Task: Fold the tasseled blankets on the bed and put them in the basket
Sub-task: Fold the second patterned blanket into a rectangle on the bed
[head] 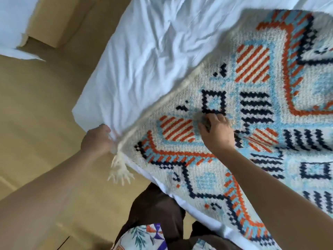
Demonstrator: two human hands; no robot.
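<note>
A tasseled blanket (252, 109), cream with orange, light blue and navy geometric patterns, lies spread over the bed (153, 51), which has a crumpled white sheet. My left hand (97, 139) is closed on the blanket's near-left corner at the bed's edge, and cream tassels (119, 170) hang below it. My right hand (216, 130) rests on the blanket's patterned surface, fingers curled and pinching the fabric near a navy square. No basket is in view.
Tan floor (36, 114) runs along the left of the bed. A second white bed or sheet edge (12, 24) shows at the top left. My legs in dark trousers (153, 213) stand against the bed's near edge.
</note>
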